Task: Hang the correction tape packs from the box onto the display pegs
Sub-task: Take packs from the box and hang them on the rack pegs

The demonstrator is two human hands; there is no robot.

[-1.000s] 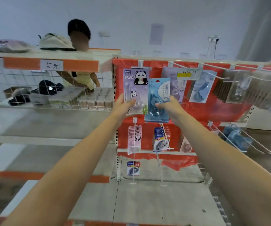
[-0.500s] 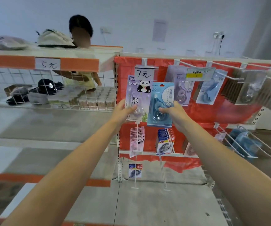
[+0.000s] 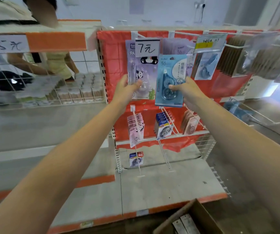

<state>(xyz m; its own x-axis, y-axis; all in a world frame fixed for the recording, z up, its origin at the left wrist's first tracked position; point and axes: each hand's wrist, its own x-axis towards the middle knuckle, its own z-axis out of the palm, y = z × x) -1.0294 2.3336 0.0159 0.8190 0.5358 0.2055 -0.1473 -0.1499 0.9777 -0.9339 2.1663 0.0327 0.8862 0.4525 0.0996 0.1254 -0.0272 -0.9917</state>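
While your right hand [image 3: 184, 89] pinches the blue correction tape pack [image 3: 169, 80] below its peg, unhung, your left hand [image 3: 127, 88] grips the hanging panda pack [image 3: 141, 71]; more packs wait in the box [image 3: 193, 220].

Both forearms bare, extended forward and up, converging toward frame centre. Left hand [image 3: 126, 88] just left of centre: fingers behind a pack, thumb on its front, pinching. Right hand [image 3: 185, 89] just right of centre, level with left: thumb and fingers pinching another pack's lower right edge.
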